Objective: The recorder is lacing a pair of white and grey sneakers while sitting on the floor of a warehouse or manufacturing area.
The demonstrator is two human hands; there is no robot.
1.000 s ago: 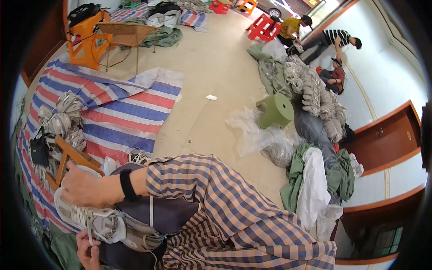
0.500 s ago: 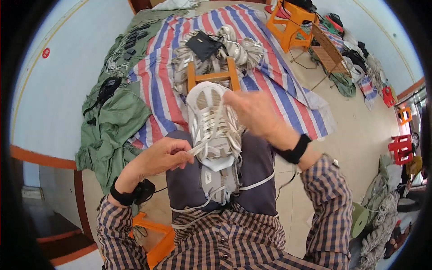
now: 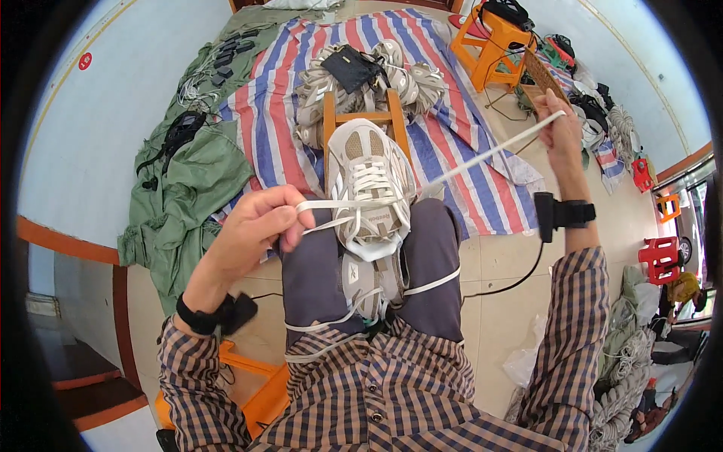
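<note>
A white and beige sneaker (image 3: 371, 184) sits toe away from me over my knees, its front by the wooden stand (image 3: 329, 124). Pulled far out to the right, my right hand (image 3: 563, 135) pinches one end of a flat white shoelace (image 3: 489, 156), which runs taut from the shoe. My left hand (image 3: 263, 222), left of the shoe, has its fingers closed around a loop of the lace. Another grey and white sneaker (image 3: 360, 282) lies on my lap, nearer to me. A white cord (image 3: 433, 285) passes across my thighs.
A pile of similar shoes (image 3: 312, 98) with a black pouch (image 3: 350, 68) on top lies on a striped tarp (image 3: 482, 200). Green cloth (image 3: 199, 177) spreads at left. Orange stools stand at the far right (image 3: 497, 45) and beside me at lower left (image 3: 263, 392).
My right hand has swung out to the right from the shoe's toe, drawing the lace out straight. My left hand has shifted slightly up and left, still holding lace.
</note>
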